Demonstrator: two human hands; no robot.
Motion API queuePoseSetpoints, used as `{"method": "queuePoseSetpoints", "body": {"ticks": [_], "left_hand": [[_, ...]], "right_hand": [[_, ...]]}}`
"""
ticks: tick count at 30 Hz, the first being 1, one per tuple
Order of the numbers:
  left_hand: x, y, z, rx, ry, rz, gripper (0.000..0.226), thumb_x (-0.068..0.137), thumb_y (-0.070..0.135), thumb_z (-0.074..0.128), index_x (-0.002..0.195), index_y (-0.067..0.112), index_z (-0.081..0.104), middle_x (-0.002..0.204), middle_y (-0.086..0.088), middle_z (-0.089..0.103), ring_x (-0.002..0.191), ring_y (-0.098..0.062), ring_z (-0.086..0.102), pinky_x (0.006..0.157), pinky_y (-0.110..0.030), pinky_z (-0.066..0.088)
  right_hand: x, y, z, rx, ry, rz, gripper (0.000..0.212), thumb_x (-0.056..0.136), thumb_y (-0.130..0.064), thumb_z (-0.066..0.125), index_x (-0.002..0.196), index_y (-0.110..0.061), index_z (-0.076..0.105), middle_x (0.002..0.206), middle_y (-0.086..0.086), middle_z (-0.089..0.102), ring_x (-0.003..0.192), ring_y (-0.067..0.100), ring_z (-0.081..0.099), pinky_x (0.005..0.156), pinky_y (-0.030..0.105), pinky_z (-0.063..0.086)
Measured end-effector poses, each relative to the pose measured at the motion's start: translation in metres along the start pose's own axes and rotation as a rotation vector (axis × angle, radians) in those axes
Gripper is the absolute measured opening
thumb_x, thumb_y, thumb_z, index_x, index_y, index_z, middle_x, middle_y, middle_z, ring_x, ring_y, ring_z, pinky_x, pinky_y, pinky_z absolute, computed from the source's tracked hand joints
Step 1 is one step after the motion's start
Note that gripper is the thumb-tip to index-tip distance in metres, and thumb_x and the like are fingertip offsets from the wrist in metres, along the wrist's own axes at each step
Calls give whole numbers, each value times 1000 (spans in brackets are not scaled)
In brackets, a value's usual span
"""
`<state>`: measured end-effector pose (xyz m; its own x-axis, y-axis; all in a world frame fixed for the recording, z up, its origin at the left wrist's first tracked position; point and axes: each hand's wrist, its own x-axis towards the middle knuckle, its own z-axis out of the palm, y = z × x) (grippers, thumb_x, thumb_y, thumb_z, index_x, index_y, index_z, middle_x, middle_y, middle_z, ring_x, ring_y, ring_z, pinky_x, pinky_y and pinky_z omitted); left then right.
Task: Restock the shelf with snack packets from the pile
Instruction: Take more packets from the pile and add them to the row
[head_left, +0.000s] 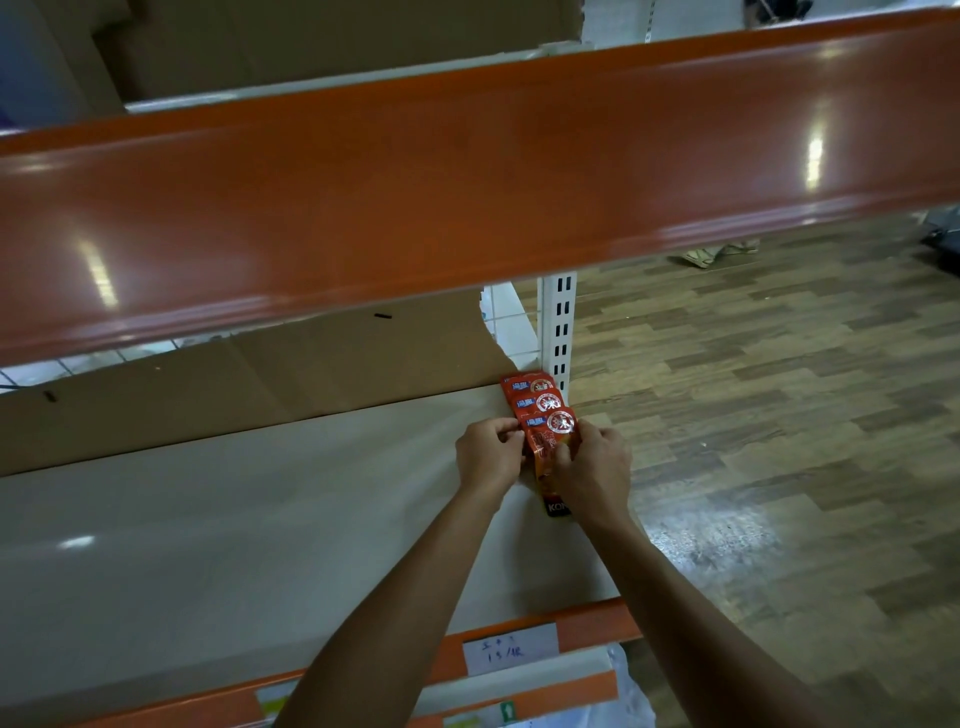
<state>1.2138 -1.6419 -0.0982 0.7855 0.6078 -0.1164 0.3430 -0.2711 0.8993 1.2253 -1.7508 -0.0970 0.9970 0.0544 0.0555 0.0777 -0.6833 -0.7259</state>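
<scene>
Three red snack packets in a short overlapped row at the far right corner of the shelf, close along its right edge. Same print on each: blue label at upper left, round red-and-white seal beside it. Rearmost packet against the back, the next covering its lower part, nearest packet covering the lower part of that. Nearest packet pinched at its left edge by the left hand and at its right edge by the right hand; black band with white letters at its near end. Shelf a pale, glossy board with an orange front lip.
</scene>
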Motion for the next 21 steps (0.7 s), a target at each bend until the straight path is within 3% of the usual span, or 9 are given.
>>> {"method": "queuePoseSetpoints", "body": {"ticks": [7, 13, 21], "left_hand": [[-5, 2, -4, 74, -9, 42, 28, 95, 17, 56, 120, 10, 65, 116, -7, 68, 103, -20, 64, 92, -38, 54], [-13, -2, -21, 204, 50, 144, 29, 96, 17, 54, 123, 12, 64, 122, -4, 66, 112, -16, 60, 93, -24, 44], [-29, -31, -88, 385, 128, 258, 30, 99, 25, 49, 125, 18, 62, 122, 1, 66, 110, -14, 61, 90, -23, 45]], "right_hand": [[-4, 0, 1, -28, 51, -20, 37, 91, -21, 52, 124, -4, 53, 120, 18, 50, 110, 29, 43, 93, 35, 34], [-17, -12, 5, -84, 142, -136, 43, 88, -22, 58, 128, -8, 52, 124, 14, 54, 112, 29, 45, 92, 35, 34], [-61, -58, 51, -162, -30, -382, 45, 94, -23, 51, 138, -12, 46, 140, 6, 48, 129, 24, 38, 105, 33, 31]]}}
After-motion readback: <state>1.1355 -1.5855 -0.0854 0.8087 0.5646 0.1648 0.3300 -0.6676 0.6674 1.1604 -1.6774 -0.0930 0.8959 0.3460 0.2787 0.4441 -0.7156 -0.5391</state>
